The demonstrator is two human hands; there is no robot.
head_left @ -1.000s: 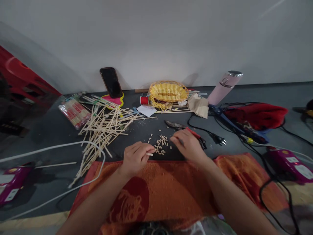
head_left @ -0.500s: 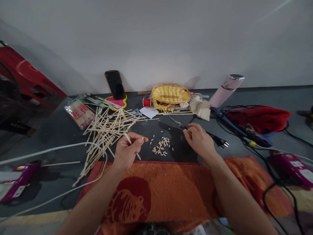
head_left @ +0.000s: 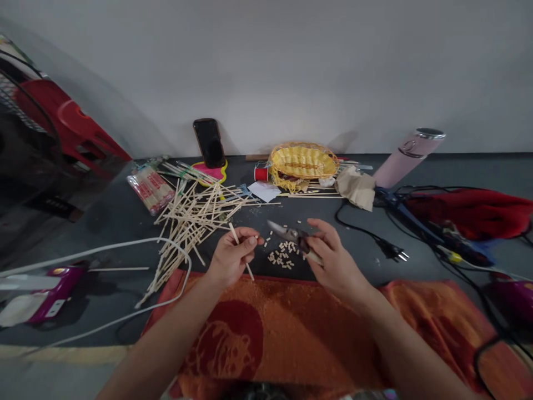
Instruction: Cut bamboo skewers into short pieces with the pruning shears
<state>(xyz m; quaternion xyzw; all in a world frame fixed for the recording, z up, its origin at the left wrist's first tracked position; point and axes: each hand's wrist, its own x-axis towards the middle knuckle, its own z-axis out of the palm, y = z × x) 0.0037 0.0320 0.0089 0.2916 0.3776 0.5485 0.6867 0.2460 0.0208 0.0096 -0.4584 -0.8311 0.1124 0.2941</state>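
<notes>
My left hand [head_left: 234, 253] is closed on a thin pale wooden stick [head_left: 233, 231], which slants across the fingers with both ends sticking out. A small pale tip shows between thumb and forefinger; whether it belongs to another piece I cannot tell. My right hand [head_left: 328, 250] grips a pair of pruning shears [head_left: 290, 233] by the handles, blades pointing left toward my left hand. Under and beside the blades lie many short cut wooden pieces [head_left: 282, 256] on the dark table. A loose heap of long wooden sticks [head_left: 195, 211] spreads left of my left hand.
Behind the heap lies a plastic-wrapped pack [head_left: 150, 189], near a propped phone [head_left: 209, 143]. A yellow basket [head_left: 305, 161], red thread spool [head_left: 261, 174] and pink bottle [head_left: 410, 158] stand toward the wall. A plug cord [head_left: 391, 249] lies right; an orange towel [head_left: 308, 328] covers the front edge.
My right hand has lifted the pruning shears off the table and brought them left over the cut pieces. My left hand still holds the stick. The whole view has shifted slightly.
</notes>
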